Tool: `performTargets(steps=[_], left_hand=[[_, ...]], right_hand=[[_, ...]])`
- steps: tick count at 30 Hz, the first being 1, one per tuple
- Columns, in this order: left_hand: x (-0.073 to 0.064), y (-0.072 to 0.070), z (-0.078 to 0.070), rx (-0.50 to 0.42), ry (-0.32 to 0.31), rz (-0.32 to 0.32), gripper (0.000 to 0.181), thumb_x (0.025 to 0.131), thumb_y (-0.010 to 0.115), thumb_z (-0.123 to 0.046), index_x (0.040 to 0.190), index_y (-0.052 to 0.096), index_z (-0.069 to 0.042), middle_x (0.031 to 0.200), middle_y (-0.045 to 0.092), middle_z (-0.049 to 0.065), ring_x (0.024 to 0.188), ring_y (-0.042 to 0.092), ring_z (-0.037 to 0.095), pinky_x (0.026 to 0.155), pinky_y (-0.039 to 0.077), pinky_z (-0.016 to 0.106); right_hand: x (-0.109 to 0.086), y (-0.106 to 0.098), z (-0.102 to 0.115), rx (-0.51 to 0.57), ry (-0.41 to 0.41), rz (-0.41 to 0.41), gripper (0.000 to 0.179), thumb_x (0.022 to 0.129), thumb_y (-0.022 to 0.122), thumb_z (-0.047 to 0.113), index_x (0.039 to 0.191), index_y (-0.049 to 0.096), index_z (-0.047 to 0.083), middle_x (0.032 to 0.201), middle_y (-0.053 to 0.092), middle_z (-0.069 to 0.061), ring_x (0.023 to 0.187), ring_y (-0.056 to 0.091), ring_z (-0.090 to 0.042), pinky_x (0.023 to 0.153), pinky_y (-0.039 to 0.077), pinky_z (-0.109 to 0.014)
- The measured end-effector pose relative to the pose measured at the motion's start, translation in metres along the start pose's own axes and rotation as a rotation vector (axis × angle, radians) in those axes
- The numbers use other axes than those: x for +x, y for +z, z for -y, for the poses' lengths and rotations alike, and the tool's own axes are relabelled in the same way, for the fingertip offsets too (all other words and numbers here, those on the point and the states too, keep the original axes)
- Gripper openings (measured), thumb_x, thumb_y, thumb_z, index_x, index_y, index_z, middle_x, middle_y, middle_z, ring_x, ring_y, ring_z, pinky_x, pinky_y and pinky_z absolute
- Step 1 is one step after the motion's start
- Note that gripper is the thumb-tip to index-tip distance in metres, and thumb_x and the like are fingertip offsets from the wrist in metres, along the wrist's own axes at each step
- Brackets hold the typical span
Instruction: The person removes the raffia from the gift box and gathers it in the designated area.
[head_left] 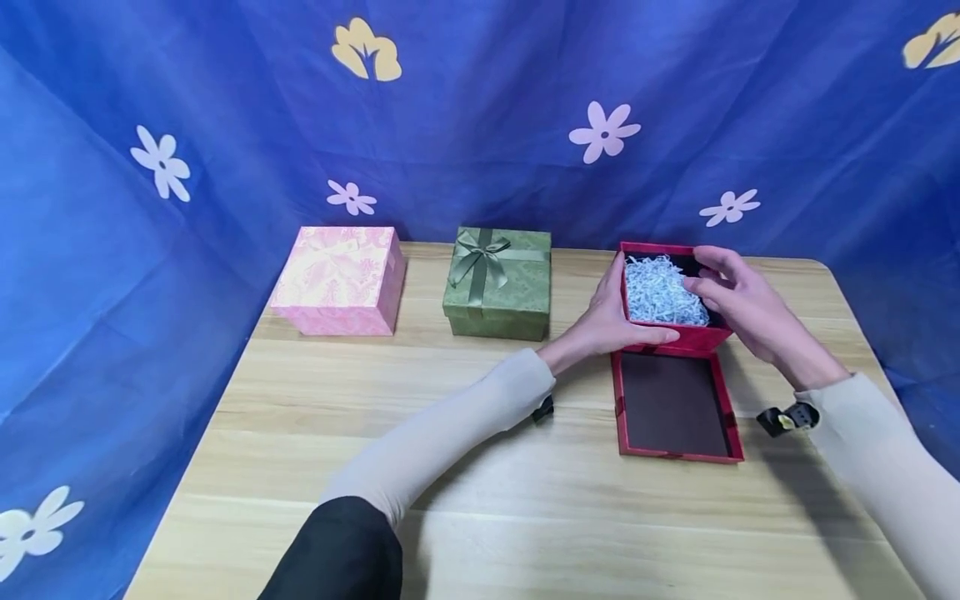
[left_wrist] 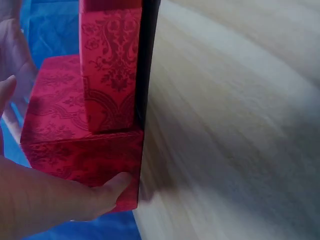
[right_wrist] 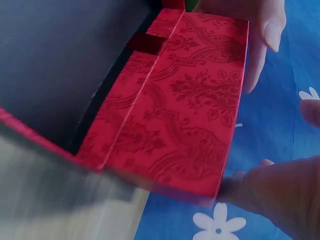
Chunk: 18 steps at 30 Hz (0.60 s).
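A red patterned gift box (head_left: 693,336) stands at the table's right side, its top uncovered and pale blue shredded paper (head_left: 660,292) inside. My left hand (head_left: 606,317) grips the box from the left; its thumb (left_wrist: 117,190) lies along the front wall, the fingers along the left side. Over the right rim reaches my right hand (head_left: 742,300), fingers loosely bent and apart, thumb close to the paper. Some of its fingertips are hidden by the box. In front lies the red lid (head_left: 675,404), dark inside facing up, seen large in the right wrist view.
A green gift box (head_left: 498,287) with a ribbon bow sits at the back middle of the wooden table (head_left: 315,467). Further left is a pink gift box (head_left: 337,279). Behind hangs a blue curtain (head_left: 480,108) with flower prints.
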<state>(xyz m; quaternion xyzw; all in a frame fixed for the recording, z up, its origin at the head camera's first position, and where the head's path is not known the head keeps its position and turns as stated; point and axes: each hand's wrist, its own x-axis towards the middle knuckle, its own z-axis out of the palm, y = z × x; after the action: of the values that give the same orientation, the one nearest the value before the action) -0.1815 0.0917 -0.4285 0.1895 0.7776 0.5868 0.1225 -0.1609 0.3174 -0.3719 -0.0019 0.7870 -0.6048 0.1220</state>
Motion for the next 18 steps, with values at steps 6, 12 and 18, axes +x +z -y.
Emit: performTargets(steps=[6, 12, 18], left_hand=[[0.008, 0.002, 0.005, 0.035, -0.04, 0.003, 0.146, 0.078, 0.101, -0.034, 0.176, -0.006, -0.022, 0.182, 0.004, -0.003, 0.164, 0.007, 0.015, 0.13, 0.02, 0.041], [0.013, 0.007, 0.011, 0.062, -0.063, 0.006, 0.146, 0.078, 0.1, -0.038, 0.176, -0.008, -0.026, 0.182, 0.003, -0.001, 0.165, 0.005, 0.018, 0.13, 0.02, 0.046], [0.016, 0.008, 0.01, 0.048, -0.074, 0.0, 0.143, 0.08, 0.098, -0.042, 0.176, -0.007, -0.033, 0.182, 0.005, -0.003, 0.164, 0.008, 0.017, 0.129, 0.024, 0.048]], right_hand=[[0.022, 0.011, 0.005, 0.026, 0.089, 0.094, 0.085, 0.111, 0.063, 0.026, 0.175, 0.01, 0.007, 0.18, 0.003, -0.014, 0.154, 0.019, -0.035, 0.126, 0.026, -0.047], [0.039, 0.012, -0.002, 0.07, 0.203, 0.132, 0.085, 0.111, 0.063, 0.026, 0.175, 0.009, 0.013, 0.167, 0.02, -0.014, 0.127, 0.044, -0.022, 0.097, 0.051, -0.027], [0.048, 0.012, -0.003, 0.013, 0.257, 0.22, 0.091, 0.11, 0.064, 0.023, 0.176, 0.002, 0.014, 0.168, 0.015, -0.022, 0.142, 0.032, -0.036, 0.113, 0.043, -0.044]])
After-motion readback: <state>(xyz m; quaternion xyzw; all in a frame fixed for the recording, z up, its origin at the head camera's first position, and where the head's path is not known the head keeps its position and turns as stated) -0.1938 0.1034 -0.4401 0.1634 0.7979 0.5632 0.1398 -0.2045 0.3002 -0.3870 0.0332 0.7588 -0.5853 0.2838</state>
